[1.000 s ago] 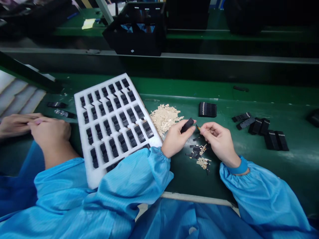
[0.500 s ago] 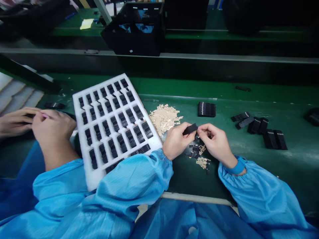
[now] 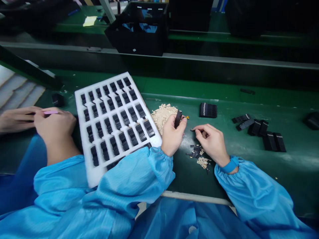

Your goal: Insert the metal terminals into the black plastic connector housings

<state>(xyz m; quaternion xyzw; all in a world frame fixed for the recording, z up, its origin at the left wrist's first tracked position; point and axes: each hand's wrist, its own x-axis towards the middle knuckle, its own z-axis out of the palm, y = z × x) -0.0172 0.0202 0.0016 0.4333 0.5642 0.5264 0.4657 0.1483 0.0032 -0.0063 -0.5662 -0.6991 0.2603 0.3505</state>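
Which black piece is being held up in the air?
The small black strip pinched in the left hand, standing upright. The other black pieces lie still, in the white foam tray or on the green bench.

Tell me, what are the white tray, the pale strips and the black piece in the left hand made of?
The white tray looks like soft foam: thick and matte, with cut pockets. The pale strips may be thin paper or film, as they lie crumpled and dull tan. The black piece in the left hand seems to be matte plastic, but it's hard to be sure.
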